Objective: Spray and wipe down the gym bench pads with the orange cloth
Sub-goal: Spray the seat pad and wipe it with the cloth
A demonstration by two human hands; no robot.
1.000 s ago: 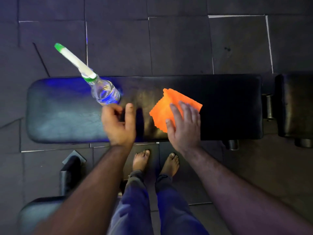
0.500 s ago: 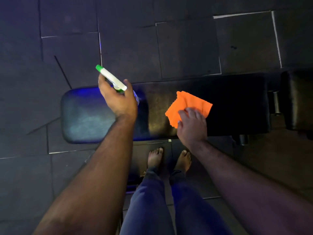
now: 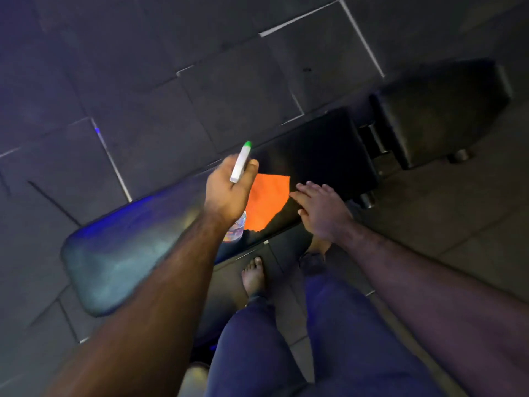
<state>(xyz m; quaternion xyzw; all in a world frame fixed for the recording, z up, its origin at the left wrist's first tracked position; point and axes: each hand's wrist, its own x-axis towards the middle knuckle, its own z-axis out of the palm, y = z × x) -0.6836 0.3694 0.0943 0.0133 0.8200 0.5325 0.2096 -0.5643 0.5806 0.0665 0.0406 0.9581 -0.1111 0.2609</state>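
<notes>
The long black bench pad (image 3: 120, 250) runs diagonally from lower left to upper right. The orange cloth (image 3: 266, 200) lies flat on it near the middle. My left hand (image 3: 229, 190) is lifted above the pad, closed around a clear spray bottle (image 3: 242, 161) with a white nozzle and green tip pointing up and away; the bottle's clear body shows below my wrist. My right hand (image 3: 320, 210) hovers flat, fingers spread, just right of the cloth at the pad's near edge, fingertips at the cloth's corner.
A second, shorter black pad (image 3: 440, 110) sits at the upper right, joined by a metal hinge (image 3: 375, 138). Dark rubber floor tiles surround the bench. My bare feet (image 3: 254, 277) and blue trousers stand close to the near side.
My left hand lifted the spray bottle off the pad and carried it right, over the cloth. My right hand slid off the cloth to its right side. The view tilted.
</notes>
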